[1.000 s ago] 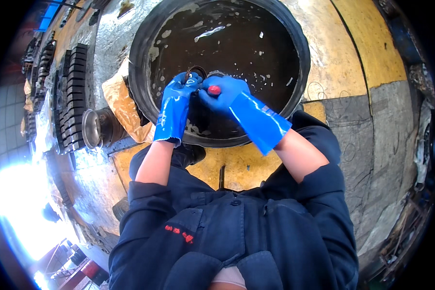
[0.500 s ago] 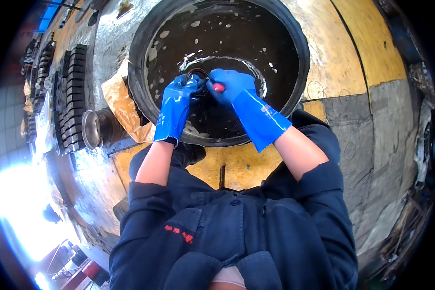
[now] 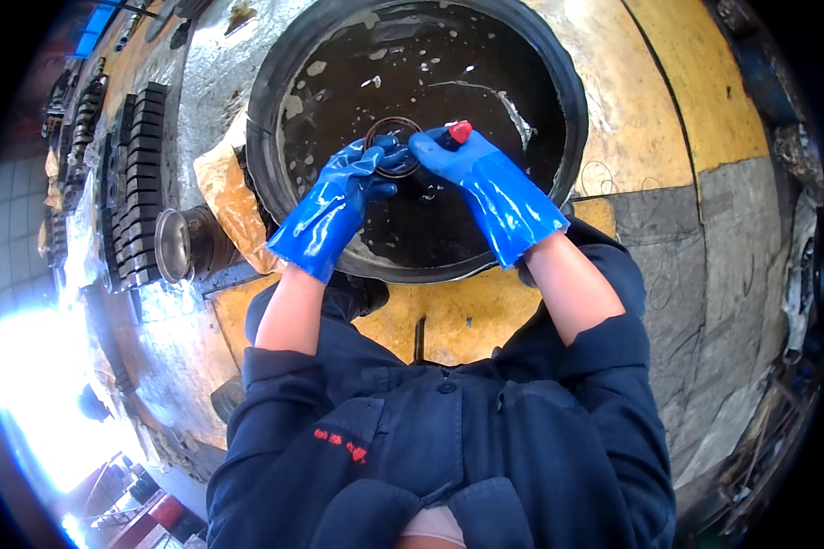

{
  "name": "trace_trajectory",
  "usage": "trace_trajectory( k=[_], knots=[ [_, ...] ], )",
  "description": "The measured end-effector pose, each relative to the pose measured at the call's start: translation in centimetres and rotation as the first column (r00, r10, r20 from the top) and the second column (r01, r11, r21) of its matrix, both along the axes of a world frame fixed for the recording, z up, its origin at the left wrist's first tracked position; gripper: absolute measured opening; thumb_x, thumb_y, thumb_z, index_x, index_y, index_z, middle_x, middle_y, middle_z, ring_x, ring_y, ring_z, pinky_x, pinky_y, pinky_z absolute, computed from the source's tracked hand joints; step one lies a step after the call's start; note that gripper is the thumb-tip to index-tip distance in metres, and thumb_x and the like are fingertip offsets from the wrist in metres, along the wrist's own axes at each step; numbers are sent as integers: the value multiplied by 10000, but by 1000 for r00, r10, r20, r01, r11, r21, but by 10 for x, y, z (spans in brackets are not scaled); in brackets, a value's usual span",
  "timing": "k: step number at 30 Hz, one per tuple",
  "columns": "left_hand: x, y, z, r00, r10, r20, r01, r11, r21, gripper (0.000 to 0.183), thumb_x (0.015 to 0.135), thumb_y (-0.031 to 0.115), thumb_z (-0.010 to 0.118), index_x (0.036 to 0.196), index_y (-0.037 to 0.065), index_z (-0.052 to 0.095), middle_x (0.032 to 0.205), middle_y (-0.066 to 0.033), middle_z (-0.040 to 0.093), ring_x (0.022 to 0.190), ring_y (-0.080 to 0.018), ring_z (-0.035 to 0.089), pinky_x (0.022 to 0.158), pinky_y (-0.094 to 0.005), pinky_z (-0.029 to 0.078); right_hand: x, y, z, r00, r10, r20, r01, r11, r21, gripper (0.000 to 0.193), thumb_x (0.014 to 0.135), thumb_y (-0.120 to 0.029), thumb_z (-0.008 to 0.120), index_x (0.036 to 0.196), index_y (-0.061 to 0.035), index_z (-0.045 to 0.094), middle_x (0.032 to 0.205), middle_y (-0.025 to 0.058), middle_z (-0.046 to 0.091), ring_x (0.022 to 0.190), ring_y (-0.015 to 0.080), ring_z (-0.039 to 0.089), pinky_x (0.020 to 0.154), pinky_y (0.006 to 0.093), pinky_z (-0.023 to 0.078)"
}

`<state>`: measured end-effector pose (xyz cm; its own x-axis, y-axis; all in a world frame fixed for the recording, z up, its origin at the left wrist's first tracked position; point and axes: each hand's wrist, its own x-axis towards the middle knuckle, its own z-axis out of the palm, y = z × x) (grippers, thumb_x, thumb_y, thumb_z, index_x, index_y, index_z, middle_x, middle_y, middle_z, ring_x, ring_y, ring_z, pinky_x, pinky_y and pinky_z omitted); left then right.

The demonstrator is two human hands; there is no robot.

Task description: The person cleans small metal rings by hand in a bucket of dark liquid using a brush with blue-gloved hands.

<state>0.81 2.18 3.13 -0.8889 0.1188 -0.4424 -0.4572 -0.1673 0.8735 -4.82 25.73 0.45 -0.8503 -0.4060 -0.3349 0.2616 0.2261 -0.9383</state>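
Both my hands wear long blue rubber gloves and are over a wide black round tub (image 3: 572, 119) of dark liquid. Closed around the near left side of a thin dark ring (image 3: 393, 120), my left hand (image 3: 334, 197) has some fingers inside its opening. At the ring's right edge, my right hand (image 3: 485, 178) is closed on a tool with a red-ended handle (image 3: 460, 132). That red end sticks up from the fist, while the tool's other end is hidden. Whether the right fingertips also pinch the ring is unclear.
Left of the tub lie crumpled brown paper (image 3: 227, 188) and a metal cylinder (image 3: 174, 245) with an open end. Farther left stand rows of dark ribbed metal parts (image 3: 144, 174). Worn yellow and grey sheets (image 3: 664, 233) cover the floor at right.
The ring has turned so its round opening shows. My right hand has rotated, swinging the red handle end from facing me to up and right. The curved ripple in the liquid has faded.
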Motion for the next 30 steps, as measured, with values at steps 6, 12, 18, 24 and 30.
trace_trajectory(
  k=[6, 12, 18, 24, 30],
  knots=[
    [5, -17, 16, 996, 65, 65, -48, 972, -230, 437, 1136, 449, 677, 1374, 88, 742, 1311, -117, 818, 1146, -226, 789, 876, -352, 609, 11, -13, 34, 939, 219, -263, -2, 772, 635, 288, 1030, -394, 706, 1196, -201, 840, 1204, 94, 842, 1125, 334, 808, 947, 542, 609],
    [10, 6, 9, 968, 55, 245, -73, 995, 66, 391, 1135, 363, 683, 1325, 29, 752, 1234, -161, 822, 1128, -269, 804, 939, -366, 627, 31, -44, 23, 663, 691, -288, -43, 418, 907, 324, 1077, -203, 582, 1322, -137, 783, 1250, 96, 759, 1056, 314, 824, 817, 616, 527],
    [20, -6, -3, 994, 102, -48, -98, 992, 80, 316, 1145, 238, 656, 1362, 23, 737, 1333, -141, 775, 1188, -232, 780, 994, -368, 640, 33, -35, -2, 653, 564, -506, 129, 576, 807, 268, 1045, -231, 649, 1279, -166, 764, 1340, 76, 755, 1000, 305, 828, 740, 593, 546],
    [17, -11, 7, 977, 209, -37, -211, 973, -91, 315, 1153, 264, 666, 1345, 24, 732, 1278, -88, 778, 1179, -188, 760, 978, -332, 637, 4, 7, 3, 957, -143, -251, 251, 844, 475, 314, 929, -443, 822, 1062, -161, 855, 1091, 131, 842, 1045, 377, 802, 930, 446, 631],
    [17, -31, -16, 951, -25, -308, -71, 953, -296, 272, 1166, 194, 628, 1318, 7, 755, 1238, -115, 795, 1163, -215, 765, 1004, -338, 610, 30, -27, 24, 903, -130, -409, -35, 927, -372, 209, 986, -178, 820, 1168, -80, 846, 1035, 116, 844, 957, 230, 812, 919, 350, 632]
  ],
)
